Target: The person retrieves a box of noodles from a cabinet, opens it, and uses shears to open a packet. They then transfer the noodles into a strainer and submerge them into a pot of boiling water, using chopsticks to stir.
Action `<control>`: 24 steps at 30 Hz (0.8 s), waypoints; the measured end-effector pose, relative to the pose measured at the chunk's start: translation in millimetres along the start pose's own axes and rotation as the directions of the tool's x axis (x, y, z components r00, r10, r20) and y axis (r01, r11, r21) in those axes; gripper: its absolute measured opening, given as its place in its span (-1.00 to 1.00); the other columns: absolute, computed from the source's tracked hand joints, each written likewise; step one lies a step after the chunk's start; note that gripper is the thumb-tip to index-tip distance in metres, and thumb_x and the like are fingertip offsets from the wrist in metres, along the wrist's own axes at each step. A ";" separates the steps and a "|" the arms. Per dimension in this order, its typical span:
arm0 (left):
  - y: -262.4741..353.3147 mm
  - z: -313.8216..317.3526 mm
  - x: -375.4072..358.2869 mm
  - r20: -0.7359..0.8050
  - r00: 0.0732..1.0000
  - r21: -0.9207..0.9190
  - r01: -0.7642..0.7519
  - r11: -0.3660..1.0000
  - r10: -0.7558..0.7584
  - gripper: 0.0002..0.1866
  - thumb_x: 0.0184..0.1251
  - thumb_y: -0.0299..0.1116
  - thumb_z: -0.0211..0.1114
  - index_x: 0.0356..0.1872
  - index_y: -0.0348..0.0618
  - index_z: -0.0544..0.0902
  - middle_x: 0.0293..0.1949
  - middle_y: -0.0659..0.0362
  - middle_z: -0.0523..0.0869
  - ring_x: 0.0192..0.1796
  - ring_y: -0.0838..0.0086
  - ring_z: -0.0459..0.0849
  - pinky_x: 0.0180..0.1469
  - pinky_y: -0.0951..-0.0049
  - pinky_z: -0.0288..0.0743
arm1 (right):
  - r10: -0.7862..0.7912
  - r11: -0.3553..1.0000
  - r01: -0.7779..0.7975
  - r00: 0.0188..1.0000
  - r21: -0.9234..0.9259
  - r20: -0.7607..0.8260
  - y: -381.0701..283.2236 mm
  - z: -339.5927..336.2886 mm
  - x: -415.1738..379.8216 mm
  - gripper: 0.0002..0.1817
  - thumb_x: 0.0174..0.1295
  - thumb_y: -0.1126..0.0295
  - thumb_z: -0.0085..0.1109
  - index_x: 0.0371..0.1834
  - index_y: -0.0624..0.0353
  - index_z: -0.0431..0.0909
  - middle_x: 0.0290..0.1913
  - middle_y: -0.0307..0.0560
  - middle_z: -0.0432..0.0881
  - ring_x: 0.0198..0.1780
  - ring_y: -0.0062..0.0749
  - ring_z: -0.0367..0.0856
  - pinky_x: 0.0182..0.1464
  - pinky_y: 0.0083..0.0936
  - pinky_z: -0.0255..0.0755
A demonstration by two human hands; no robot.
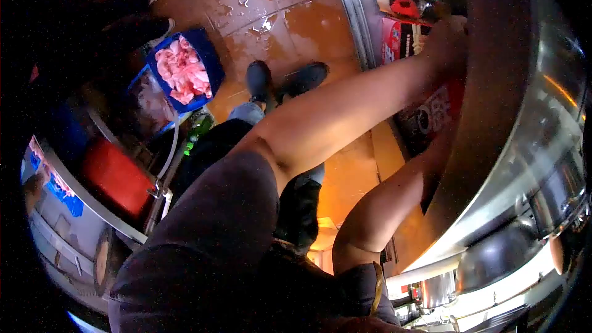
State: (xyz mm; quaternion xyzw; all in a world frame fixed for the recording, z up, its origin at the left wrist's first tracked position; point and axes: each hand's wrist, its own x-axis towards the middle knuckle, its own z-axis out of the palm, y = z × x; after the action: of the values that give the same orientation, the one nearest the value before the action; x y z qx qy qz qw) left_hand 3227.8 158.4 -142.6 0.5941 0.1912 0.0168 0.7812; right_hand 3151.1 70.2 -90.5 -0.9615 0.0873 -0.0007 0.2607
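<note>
red box, seemingly just beside left grip

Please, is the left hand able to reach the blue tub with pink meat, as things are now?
Probably not: the left hand is near the red package, while the blue tub is across the floor, beyond the shoes. The arm would likely need drawing back.

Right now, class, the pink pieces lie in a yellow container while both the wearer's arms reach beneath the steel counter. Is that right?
Not quite: the head view shows the container is blue. The pink pieces do lie in it, and both arms reach beneath the steel counter.
</note>
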 end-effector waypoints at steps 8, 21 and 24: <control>-16.3 10.0 -18.5 0.169 0.985 -0.208 0.077 0.975 -0.041 -0.59 0.34 -0.11 0.13 -0.08 -0.28 0.65 -0.16 -0.14 0.71 -0.12 0.09 0.68 -0.06 0.26 0.49 | -0.008 1.000 0.008 1.000 0.008 0.014 -15.0 1.3 -0.3 -0.37 0.44 -0.03 -0.14 0.35 0.26 0.30 0.27 0.15 0.46 0.24 -0.19 0.47 0.25 -0.39 0.33; -43.8 -34.2 23.9 0.115 0.989 0.145 -0.106 0.984 0.090 -0.41 0.50 0.08 -0.14 0.03 -0.29 0.58 -0.10 -0.14 0.70 -0.09 0.11 0.67 0.06 0.19 0.45 | -0.020 0.999 0.023 0.997 -0.040 0.075 -42.2 16.4 5.1 -0.37 0.44 -0.04 -0.14 0.34 0.26 0.30 0.26 0.15 0.47 0.22 -0.19 0.49 0.24 -0.40 0.34; -21.9 -58.6 33.3 0.091 0.996 0.036 -0.021 0.999 0.018 -0.36 0.48 0.15 -0.15 0.00 -0.27 0.62 -0.11 -0.10 0.71 -0.10 0.18 0.67 0.04 0.23 0.45 | -0.006 1.000 0.009 0.996 -0.026 0.091 -47.9 23.2 14.5 -0.37 0.44 -0.04 -0.14 0.34 0.25 0.31 0.26 0.15 0.48 0.21 -0.20 0.50 0.23 -0.40 0.34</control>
State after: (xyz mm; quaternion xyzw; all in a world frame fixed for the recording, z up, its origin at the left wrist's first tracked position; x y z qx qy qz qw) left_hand 3235.6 214.4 -185.3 0.6104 0.1501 -0.0058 0.7777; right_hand 3174.5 120.1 -87.2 -0.9641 0.0718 0.0434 0.2518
